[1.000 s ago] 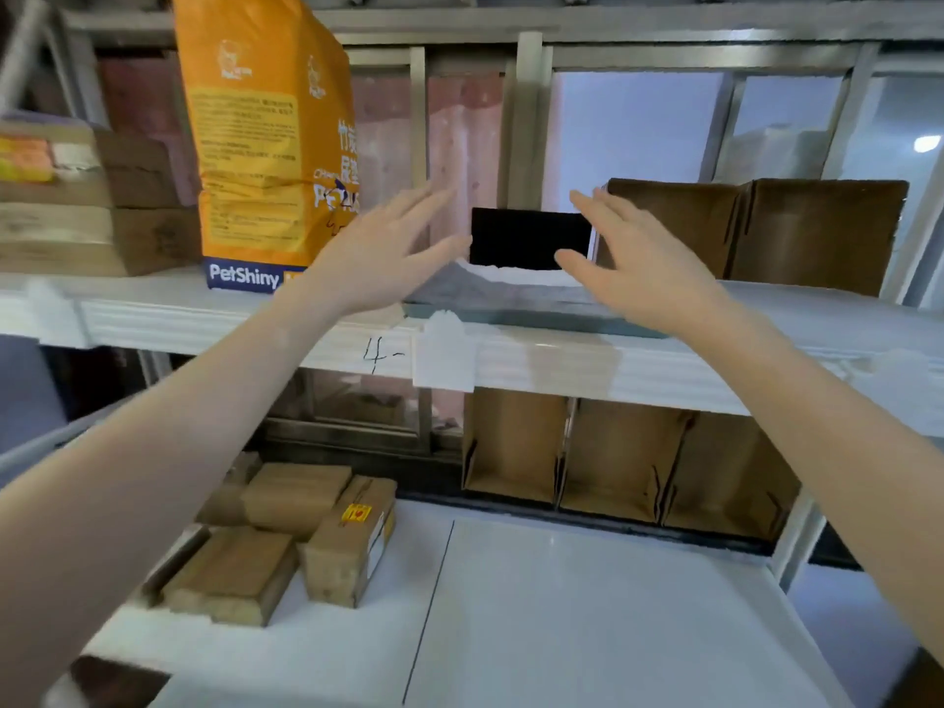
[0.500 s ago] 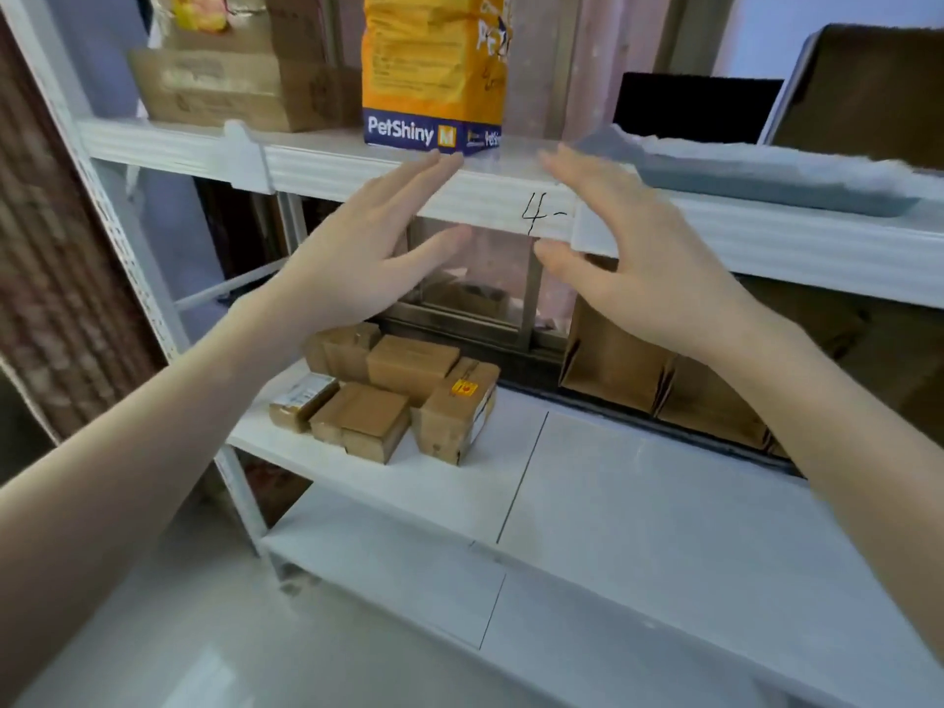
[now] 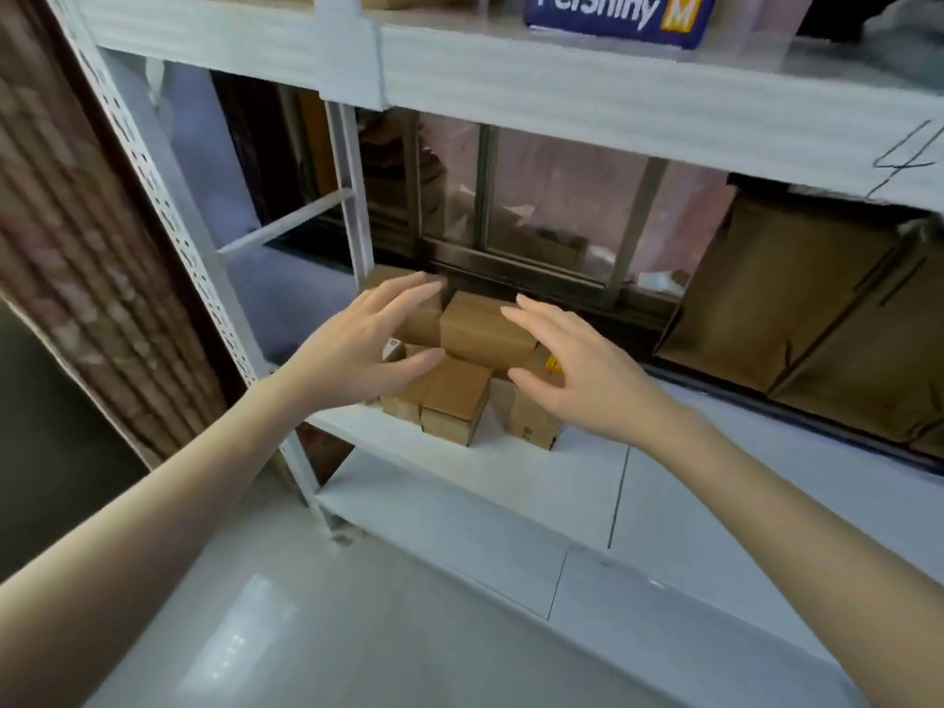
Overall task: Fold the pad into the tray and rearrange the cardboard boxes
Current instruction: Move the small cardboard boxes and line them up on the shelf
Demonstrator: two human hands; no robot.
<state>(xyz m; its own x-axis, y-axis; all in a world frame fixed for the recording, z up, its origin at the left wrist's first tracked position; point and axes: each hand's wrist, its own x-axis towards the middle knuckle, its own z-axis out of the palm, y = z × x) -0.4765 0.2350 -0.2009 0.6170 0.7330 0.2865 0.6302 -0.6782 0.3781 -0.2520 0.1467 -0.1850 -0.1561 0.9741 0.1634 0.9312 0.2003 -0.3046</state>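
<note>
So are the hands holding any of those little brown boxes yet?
No. The left hand and right hand are both open, spread over the cardboard boxes, gripping nothing.

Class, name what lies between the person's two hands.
In the head view, small cardboard boxes on the white shelf show between the left hand and right hand; neither grips one.

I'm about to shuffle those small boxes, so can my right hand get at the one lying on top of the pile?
Probably yes. The right hand is open just beside the top box, nothing lies between them, and the left hand is off to the other side.
</note>
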